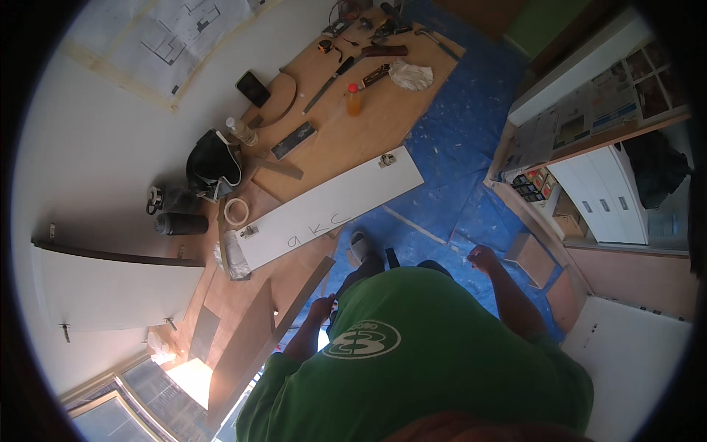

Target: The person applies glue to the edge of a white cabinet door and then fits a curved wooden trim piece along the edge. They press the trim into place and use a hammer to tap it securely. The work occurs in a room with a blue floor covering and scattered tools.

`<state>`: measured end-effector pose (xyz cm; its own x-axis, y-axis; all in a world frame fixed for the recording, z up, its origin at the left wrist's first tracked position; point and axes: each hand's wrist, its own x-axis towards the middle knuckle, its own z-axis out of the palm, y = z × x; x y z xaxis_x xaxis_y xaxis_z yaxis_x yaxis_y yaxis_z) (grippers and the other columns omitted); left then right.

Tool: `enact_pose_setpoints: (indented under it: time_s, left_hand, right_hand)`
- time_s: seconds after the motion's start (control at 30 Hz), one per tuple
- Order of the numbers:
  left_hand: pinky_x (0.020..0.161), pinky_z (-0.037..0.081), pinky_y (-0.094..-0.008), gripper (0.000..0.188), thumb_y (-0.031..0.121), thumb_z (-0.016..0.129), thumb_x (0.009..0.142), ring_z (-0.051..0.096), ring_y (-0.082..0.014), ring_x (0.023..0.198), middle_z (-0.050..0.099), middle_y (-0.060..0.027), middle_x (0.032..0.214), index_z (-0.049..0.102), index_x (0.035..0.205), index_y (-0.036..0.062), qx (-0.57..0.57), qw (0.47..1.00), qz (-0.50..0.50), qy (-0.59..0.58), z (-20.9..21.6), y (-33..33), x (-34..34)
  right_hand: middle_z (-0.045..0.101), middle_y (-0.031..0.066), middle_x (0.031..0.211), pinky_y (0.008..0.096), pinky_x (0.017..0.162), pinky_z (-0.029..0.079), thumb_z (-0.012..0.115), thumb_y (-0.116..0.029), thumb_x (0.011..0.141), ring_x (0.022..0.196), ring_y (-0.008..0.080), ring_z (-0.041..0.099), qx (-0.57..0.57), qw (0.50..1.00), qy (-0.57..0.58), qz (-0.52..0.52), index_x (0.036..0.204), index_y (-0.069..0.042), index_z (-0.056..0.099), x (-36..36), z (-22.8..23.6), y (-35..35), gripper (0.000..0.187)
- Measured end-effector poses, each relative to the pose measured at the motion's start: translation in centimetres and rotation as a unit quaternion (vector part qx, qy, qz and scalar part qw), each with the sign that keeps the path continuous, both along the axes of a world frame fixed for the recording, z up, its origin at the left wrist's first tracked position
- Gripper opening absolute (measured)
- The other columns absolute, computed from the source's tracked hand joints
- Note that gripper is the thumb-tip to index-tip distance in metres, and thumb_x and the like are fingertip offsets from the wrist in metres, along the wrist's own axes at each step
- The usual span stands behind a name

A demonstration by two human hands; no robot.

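Note:
Low at my left side, my left hand (322, 308) hangs near the edge of a long wooden board (294, 298); its fingers are too small and partly hidden to read. Out to the right, my right hand (482, 259) is held over the blue floor sheet with its fingers curled in; whether something small is in them I cannot make out. In front of me a long white door panel (331, 210) lies slantwise across the plywood worktop (339, 140). It carries handwritten marks, one metal hinge (387, 160) at its far end and another hinge (249, 232) at its near end.
On the worktop stand an orange-liquid bottle (354, 102), a handsaw (330, 82), a phone (252, 88), a black bag (213, 166) and a tape roll (236, 211). Blue sheeting (456, 162) covers the floor. A wooden box (529, 259) and white drawers (600, 195) stand at right.

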<state>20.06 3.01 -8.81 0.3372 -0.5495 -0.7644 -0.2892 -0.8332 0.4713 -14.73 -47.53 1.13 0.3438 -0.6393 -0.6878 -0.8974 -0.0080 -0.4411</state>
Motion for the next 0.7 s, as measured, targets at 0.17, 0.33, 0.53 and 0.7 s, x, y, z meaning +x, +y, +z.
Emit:
enact_pose_setpoints:
  time_s: [0.17, 0.33, 0.53, 0.7]
  left_hand:
    - [0.084, 0.052, -0.0498, 0.058, 0.057, 0.05, 0.104, 0.071, -0.0391, 0.092, 0.073, -0.0215, 0.093, 0.072, 0.099, 0.0032, -0.044, 0.957, 0.277, 0.07, 4.9, -6.2, 0.7]
    - [0.076, 0.053, -0.047, 0.043, 0.044, 0.055, 0.103, 0.068, -0.0338, 0.088, 0.07, -0.0174, 0.093, 0.071, 0.105, 0.0042, -0.062, 0.928, 0.365, 0.047, -0.5, -3.7, -2.0]
    - [0.069, 0.055, -0.0346, 0.041, 0.035, 0.058, 0.104, 0.067, -0.0202, 0.073, 0.071, -0.0115, 0.092, 0.071, 0.1, -0.003, 0.118, 0.821, 0.551, 0.094, -0.8, -4.7, -8.7]
    - [0.072, 0.055, -0.0391, 0.047, 0.039, 0.054, 0.105, 0.071, -0.0239, 0.077, 0.07, -0.0127, 0.086, 0.07, 0.098, -0.0047, 0.148, 0.811, 0.565, -0.013, 6.9, -20.7, -13.7]
  right_hand:
    - [0.072, 0.0121, 0.073, 0.0419, 0.065, 0.057, 0.075, -0.028, 0.088, 0.064, 0.0245, 0.071, 0.046, 0.993, 0.103, -0.045, 0.089, -0.003, 0.073, 1.0, -2.4, -5.7, 0.025]
    - [0.073, 0.0199, 0.079, 0.0494, 0.08, 0.056, 0.068, -0.05, 0.091, 0.085, 0.0384, 0.073, -0.029, 0.947, 0.13, 0.292, 0.078, -0.002, 0.073, 7.3, -4.0, -12.7, 0.05]
    - [0.072, 0.0178, 0.083, 0.0485, 0.076, 0.054, 0.064, -0.036, 0.1, 0.069, 0.0369, 0.069, -0.153, 0.974, -0.001, 0.166, 0.089, -0.005, 0.071, 22.5, -7.6, -33.0, 0.033]
    - [0.075, 0.0224, 0.102, 0.0489, 0.086, 0.056, 0.068, -0.024, 0.092, 0.1, 0.0447, 0.07, -0.247, 0.949, -0.096, 0.169, 0.112, -0.005, 0.07, 37.3, -8.3, -52.6, 0.027]
